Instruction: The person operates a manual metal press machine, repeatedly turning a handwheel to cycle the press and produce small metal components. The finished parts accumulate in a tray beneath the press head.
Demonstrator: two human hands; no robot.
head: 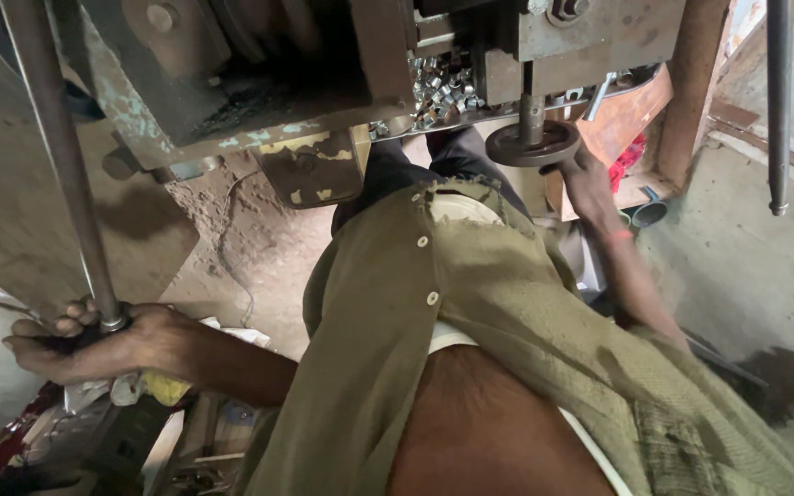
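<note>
My left hand is closed around the lower end of a long grey steel lever rod that rises to the upper left. On the right, my right hand grips the edge of a dark round handwheel, which hangs on a short shaft under a worn metal press machine. On the machine bed above the wheel lies a heap of small shiny metal pieces. My olive buttoned shirt and dark trousers fill the middle of the view.
A rusty orange metal tray and a second thin steel rod stand at the right. The floor is dusty concrete with a dark stain. Rags, paper and scrap lie under my left hand.
</note>
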